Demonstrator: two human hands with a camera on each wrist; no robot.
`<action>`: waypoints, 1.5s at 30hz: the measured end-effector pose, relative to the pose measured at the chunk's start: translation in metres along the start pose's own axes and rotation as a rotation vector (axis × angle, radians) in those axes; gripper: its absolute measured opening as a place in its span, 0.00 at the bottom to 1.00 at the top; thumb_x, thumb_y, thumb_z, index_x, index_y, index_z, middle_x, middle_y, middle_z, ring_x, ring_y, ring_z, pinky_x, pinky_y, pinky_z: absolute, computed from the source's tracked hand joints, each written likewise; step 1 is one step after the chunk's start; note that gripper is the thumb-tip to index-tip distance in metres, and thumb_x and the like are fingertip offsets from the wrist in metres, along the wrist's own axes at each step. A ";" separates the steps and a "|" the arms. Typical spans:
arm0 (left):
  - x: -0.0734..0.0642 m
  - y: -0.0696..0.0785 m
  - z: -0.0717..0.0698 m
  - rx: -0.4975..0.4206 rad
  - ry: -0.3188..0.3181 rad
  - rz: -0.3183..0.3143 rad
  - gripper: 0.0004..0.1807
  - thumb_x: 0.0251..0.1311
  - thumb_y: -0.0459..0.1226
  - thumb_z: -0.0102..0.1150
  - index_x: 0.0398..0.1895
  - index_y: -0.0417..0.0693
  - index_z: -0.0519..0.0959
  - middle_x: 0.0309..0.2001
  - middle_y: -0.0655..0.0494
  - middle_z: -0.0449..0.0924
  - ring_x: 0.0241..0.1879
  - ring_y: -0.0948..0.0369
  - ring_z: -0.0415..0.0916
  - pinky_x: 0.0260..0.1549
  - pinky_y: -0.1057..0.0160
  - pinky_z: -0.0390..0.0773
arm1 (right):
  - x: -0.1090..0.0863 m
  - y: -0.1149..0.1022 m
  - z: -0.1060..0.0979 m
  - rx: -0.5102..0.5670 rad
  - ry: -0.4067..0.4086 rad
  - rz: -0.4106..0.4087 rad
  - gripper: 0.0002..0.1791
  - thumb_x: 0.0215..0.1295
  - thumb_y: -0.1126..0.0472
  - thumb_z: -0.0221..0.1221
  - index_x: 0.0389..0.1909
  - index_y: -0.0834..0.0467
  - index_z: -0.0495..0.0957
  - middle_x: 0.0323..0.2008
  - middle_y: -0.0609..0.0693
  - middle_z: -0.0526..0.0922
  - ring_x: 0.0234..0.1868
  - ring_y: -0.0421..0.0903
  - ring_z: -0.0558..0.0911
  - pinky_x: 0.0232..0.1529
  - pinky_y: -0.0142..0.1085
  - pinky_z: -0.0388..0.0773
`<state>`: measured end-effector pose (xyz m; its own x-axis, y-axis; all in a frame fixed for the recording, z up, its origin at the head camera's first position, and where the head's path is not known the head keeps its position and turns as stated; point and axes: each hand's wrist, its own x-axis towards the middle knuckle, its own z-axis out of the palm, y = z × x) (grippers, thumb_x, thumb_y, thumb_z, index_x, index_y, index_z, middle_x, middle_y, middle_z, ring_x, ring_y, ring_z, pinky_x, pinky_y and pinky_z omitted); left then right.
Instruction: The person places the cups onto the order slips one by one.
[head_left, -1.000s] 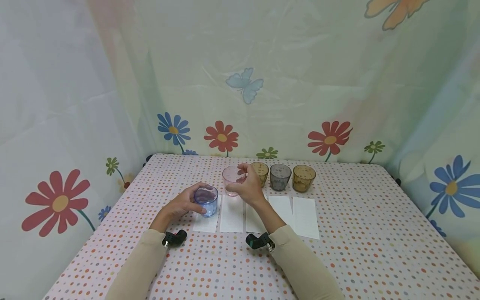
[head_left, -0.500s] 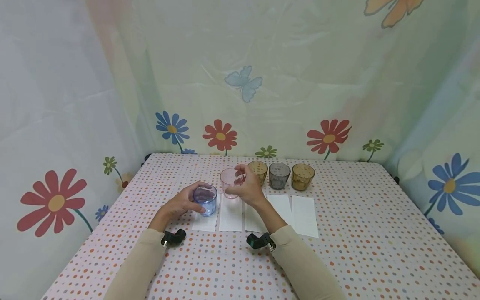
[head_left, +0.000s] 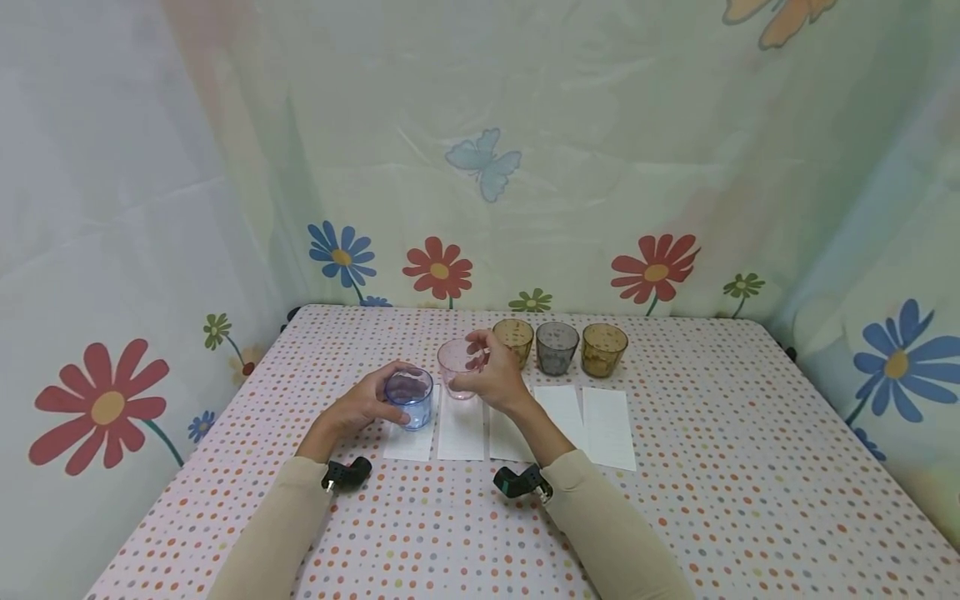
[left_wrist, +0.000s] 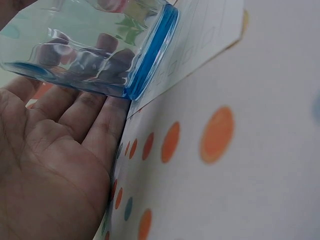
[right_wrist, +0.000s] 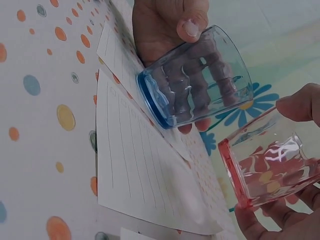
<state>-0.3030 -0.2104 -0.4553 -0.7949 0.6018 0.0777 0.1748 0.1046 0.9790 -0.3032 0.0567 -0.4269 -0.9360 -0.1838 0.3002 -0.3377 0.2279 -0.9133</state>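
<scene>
My left hand [head_left: 362,408] grips a clear blue glass [head_left: 418,414], thumb on the near side and fingers behind it. The blue glass stands over the far part of the leftmost paper slip [head_left: 408,448]. To its right, my right hand [head_left: 501,381] holds a clear pink glass [head_left: 452,367] between thumb and fingers, at the far end of the second slip [head_left: 461,435]. In the right wrist view, the pink glass [right_wrist: 270,172] has its thick base towards the paper, and the blue glass [right_wrist: 192,87] is beside it.
Behind and right of my right hand stand an amber glass [head_left: 517,333], a grey glass [head_left: 557,348] and another amber glass [head_left: 603,350] in a row. More white slips [head_left: 609,429] lie in front of them on the dotted tablecloth [head_left: 735,467]. A printed curtain [head_left: 585,167] hangs behind.
My right hand has brought the pink glass slightly left and nearer, away from the amber glass. My left hand keeps its grip on the blue glass almost in place. The head view has shifted slightly.
</scene>
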 end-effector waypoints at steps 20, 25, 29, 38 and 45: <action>-0.001 0.004 0.002 -0.012 0.013 -0.034 0.47 0.45 0.26 0.72 0.72 0.41 0.62 0.66 0.39 0.74 0.68 0.46 0.70 0.65 0.60 0.71 | -0.004 0.003 -0.001 0.016 -0.116 0.022 0.40 0.39 0.69 0.75 0.58 0.59 0.72 0.51 0.66 0.75 0.49 0.61 0.80 0.40 0.37 0.79; -0.001 0.004 0.002 -0.012 0.016 -0.035 0.47 0.45 0.26 0.72 0.72 0.41 0.62 0.66 0.38 0.73 0.67 0.46 0.70 0.64 0.61 0.72 | -0.005 0.004 0.001 0.018 -0.144 0.027 0.40 0.39 0.69 0.75 0.59 0.59 0.72 0.52 0.66 0.73 0.50 0.60 0.80 0.41 0.38 0.79; -0.001 0.004 0.002 -0.020 0.013 -0.035 0.47 0.45 0.26 0.71 0.73 0.41 0.61 0.67 0.37 0.72 0.68 0.45 0.69 0.64 0.61 0.72 | -0.006 0.005 0.001 0.021 -0.148 0.024 0.40 0.38 0.70 0.74 0.59 0.58 0.72 0.52 0.66 0.74 0.49 0.59 0.80 0.40 0.37 0.79; -0.002 0.003 0.001 -0.034 0.014 -0.037 0.48 0.45 0.25 0.71 0.73 0.40 0.61 0.67 0.36 0.72 0.67 0.44 0.69 0.62 0.64 0.73 | -0.007 0.006 -0.003 0.067 -0.200 0.020 0.41 0.37 0.73 0.71 0.59 0.61 0.70 0.54 0.70 0.72 0.49 0.61 0.80 0.40 0.38 0.83; -0.002 0.003 0.001 -0.045 0.004 -0.024 0.48 0.45 0.26 0.72 0.73 0.40 0.60 0.67 0.36 0.72 0.68 0.45 0.70 0.63 0.63 0.73 | -0.007 0.010 -0.007 0.068 -0.258 0.021 0.42 0.37 0.75 0.68 0.61 0.66 0.68 0.54 0.70 0.73 0.51 0.64 0.79 0.43 0.38 0.83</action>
<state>-0.3000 -0.2103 -0.4525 -0.8009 0.5962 0.0552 0.1297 0.0829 0.9881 -0.3011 0.0674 -0.4364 -0.8835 -0.4194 0.2084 -0.3025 0.1712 -0.9376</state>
